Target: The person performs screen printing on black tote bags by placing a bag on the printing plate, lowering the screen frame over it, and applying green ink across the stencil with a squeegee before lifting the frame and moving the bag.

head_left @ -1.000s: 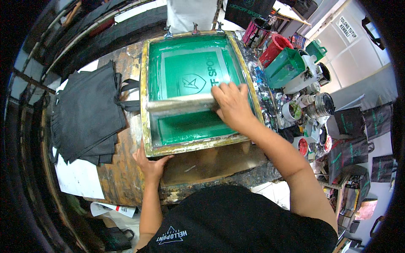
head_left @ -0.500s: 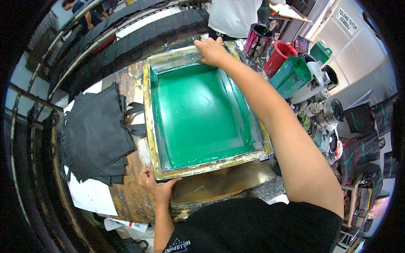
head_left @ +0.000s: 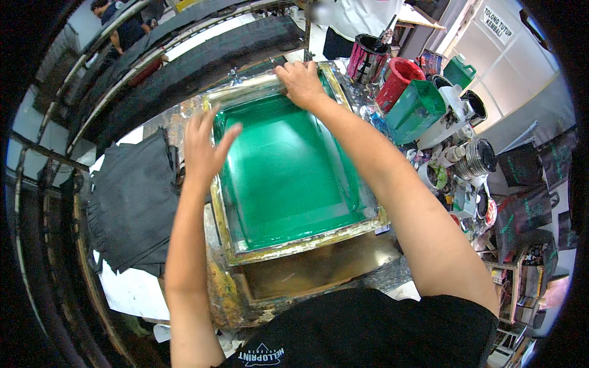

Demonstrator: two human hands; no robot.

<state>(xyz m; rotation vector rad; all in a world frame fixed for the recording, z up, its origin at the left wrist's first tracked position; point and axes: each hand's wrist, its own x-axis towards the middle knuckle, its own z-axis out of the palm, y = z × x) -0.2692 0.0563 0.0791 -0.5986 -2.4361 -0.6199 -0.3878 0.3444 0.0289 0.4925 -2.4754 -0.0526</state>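
A screen printing frame (head_left: pixel 307 240) of worn, paint-stained wood lies on the bench, its mesh (head_left: pixel 279 172) coated in green ink. My right hand (head_left: pixel 300 84) grips the far rail of the frame, its fingers curled over the edge. My left hand (head_left: pixel 205 144) is raised over the frame's left rail with fingers spread and slightly blurred; it holds nothing. Left of the frame is a stack of black fabric bags (head_left: pixel 132 205), partly behind my left forearm. Whatever lies under the frame is hidden.
Ink containers crowd the right side: a pink-streaked can (head_left: pixel 366 58), a red container (head_left: pixel 397 84), a green jug (head_left: pixel 417 110) and stacked lids (head_left: pixel 478 156). Racks with black cloth (head_left: pixel 202 64) run along the far left. Another person (head_left: pixel 356 18) stands beyond the bench.
My left hand has let go of the frame's near left corner and moved up to its far left side, fingers opening. My right hand stays on the far rail.
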